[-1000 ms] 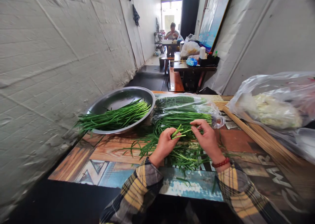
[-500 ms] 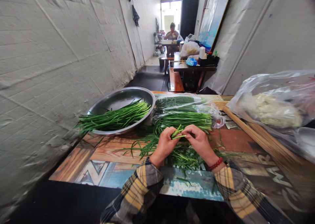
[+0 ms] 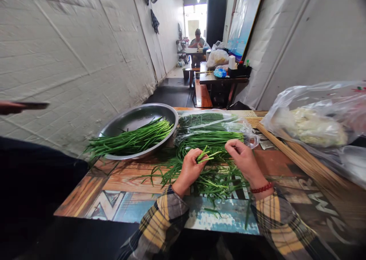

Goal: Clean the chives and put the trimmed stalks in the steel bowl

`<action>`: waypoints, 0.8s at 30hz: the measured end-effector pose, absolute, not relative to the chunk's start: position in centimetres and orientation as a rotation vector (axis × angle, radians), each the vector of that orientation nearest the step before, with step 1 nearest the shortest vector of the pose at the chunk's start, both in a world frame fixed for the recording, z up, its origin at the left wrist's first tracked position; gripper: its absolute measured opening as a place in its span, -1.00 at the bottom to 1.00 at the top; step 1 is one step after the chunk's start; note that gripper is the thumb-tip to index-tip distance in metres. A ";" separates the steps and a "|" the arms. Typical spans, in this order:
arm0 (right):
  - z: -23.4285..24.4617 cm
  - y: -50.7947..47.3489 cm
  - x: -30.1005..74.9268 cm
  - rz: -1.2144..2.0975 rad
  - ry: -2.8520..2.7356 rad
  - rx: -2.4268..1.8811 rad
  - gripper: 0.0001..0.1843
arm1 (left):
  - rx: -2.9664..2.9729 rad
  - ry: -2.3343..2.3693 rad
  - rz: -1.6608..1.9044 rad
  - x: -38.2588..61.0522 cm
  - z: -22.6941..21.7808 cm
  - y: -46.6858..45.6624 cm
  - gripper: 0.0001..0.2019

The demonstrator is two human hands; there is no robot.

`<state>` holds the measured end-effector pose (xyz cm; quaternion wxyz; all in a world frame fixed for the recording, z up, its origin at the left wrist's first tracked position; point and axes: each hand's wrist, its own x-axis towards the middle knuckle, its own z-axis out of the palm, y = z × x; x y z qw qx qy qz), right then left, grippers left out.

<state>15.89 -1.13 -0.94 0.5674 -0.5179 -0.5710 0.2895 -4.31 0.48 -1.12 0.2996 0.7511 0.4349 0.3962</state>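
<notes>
Slender green stalks [image 3: 207, 156], pinched in the left hand [image 3: 190, 170], protrude toward two o'clock. At that hand's three o'clock, the right hand [image 3: 244, 159] is curled, fingertips together; contents cannot be determined.

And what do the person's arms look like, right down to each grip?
The left sleeve and right sleeve are plaid, with yellow, grey and dark checks and thin dark lines. A red beaded bracelet shows just past the right one; none shows on the left. The left grip and right grip wear no gloves.
</notes>
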 end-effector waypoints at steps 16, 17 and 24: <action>-1.2 -2.0 12.5 0.309 -1.746 -1.126 -0.78 | 2.123 1.010 0.824 -4.3 -1.2 0.2 -0.80; -1.2 -2.0 12.6 0.335 -1.731 -1.139 -0.77 | 2.128 1.000 0.801 -4.3 -1.2 0.1 -0.80; -0.7 -1.2 16.6 0.507 -1.288 -1.345 -0.62 | 1.728 1.040 1.074 -4.6 -1.0 0.4 -0.72</action>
